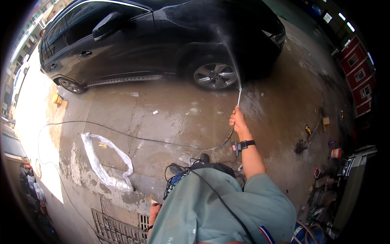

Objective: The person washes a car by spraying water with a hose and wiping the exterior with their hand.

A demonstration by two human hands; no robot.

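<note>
My right hand is wrapped round the grip of a pressure washer wand, held out in front of me. From its tip a thin jet of water sprays up across the front wheel and the fender of a black car, where mist rises. A dark hose runs from under that hand across the wet ground to the left. Low beside my body, my left hand is closed, with a small pale thing at its fingers that I cannot make out.
A loop of crumpled clear plastic lies at left, near a metal floor grate. Farther off stands a yellow bucket. Tools and a red-and-white tub sit at right. Cables hang around my waist.
</note>
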